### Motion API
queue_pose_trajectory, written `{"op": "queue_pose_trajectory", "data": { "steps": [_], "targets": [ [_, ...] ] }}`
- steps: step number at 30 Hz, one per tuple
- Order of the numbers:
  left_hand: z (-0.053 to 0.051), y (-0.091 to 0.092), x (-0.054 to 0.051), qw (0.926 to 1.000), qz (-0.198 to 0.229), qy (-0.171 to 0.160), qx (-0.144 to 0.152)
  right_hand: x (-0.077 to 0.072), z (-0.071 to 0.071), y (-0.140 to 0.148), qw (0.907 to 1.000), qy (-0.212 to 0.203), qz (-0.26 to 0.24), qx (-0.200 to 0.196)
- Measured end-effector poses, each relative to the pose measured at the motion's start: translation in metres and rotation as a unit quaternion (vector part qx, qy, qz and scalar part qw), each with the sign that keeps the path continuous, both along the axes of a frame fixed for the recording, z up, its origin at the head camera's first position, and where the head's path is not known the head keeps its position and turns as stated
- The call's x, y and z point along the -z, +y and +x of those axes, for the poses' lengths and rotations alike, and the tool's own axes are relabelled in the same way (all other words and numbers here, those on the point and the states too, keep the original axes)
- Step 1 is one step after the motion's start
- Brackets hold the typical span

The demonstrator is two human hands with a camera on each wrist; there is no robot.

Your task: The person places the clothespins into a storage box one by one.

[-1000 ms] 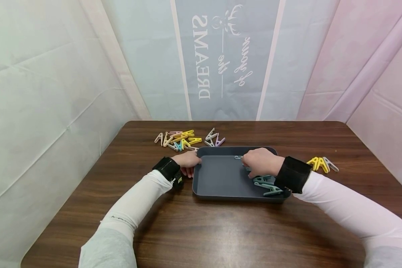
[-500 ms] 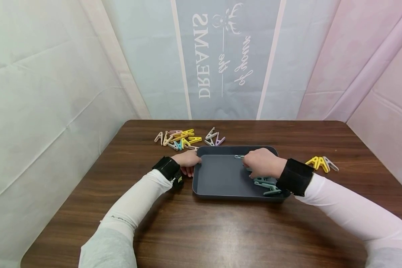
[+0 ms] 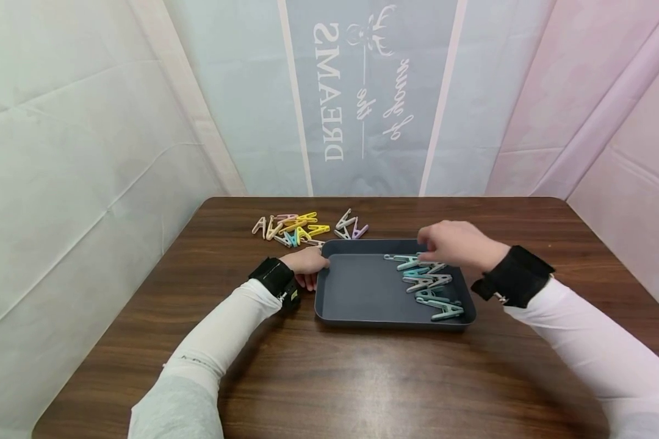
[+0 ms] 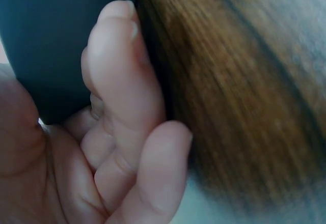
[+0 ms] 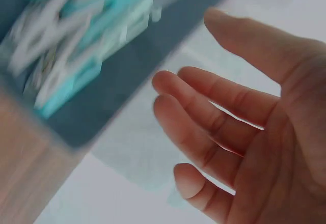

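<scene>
A dark grey tray (image 3: pixel 362 292) lies on the table, and my left hand (image 3: pixel 306 261) grips its left rim. In the left wrist view the fingers (image 4: pixel 119 81) lie against the outer side of the tray wall (image 4: pixel 46 46). Green, teal and grey clothespins (image 3: pixel 428 281) lie along the right part of the tray. Above the tray's far right corner is my right hand (image 3: pixel 457 242), holding nothing. Its fingers (image 5: pixel 188 127) are relaxed and apart in the right wrist view, with blurred clothespins (image 5: pixel 76 35) beyond them.
Yellow, pink, blue and cream clothespins (image 3: pixel 296 228) lie in a pile at the back left of the table (image 3: pixel 351 378). Grey and purple clothespins (image 3: pixel 352 225) lie behind the tray. Two yellow ones and a grey one (image 3: pixel 527 268) were partly covered by no object; fabric walls (image 3: pixel 379 97) surround the table.
My right hand has lifted from the clothespins inside the tray and moved right and back, its fingers loosened. More clothespins show in the tray. The left hand has stayed on the rim.
</scene>
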State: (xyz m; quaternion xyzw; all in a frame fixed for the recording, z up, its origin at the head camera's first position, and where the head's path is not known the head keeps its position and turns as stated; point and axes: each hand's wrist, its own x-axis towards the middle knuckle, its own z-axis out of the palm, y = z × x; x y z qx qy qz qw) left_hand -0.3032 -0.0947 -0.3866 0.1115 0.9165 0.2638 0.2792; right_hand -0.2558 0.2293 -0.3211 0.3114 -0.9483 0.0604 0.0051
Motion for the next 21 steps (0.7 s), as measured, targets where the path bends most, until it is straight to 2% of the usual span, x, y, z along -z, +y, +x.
{"op": "queue_pose_trajectory", "data": {
  "steps": [5, 9, 15, 21],
  "targets": [
    [-0.001, -0.001, 0.002, 1.0000, 0.000, 0.000, -0.003, -0.007, -0.009, 0.043, 0.9966, -0.008, -0.025, 0.078],
    [0.000, 0.000, 0.001, 1.0000, 0.002, 0.000, -0.001, 0.001, -0.016, 0.084, 0.9904, -0.033, -0.016, 0.133],
    [0.000, -0.001, -0.003, 1.0000, 0.006, 0.003, -0.001, 0.016, -0.011, 0.142, 0.9822, -0.065, 0.007, 0.176],
    [0.000, -0.002, -0.006, 1.0000, 0.004, 0.002, -0.003, 0.027, -0.002, 0.176, 0.9738, -0.102, 0.027, 0.202]
  ]
}}
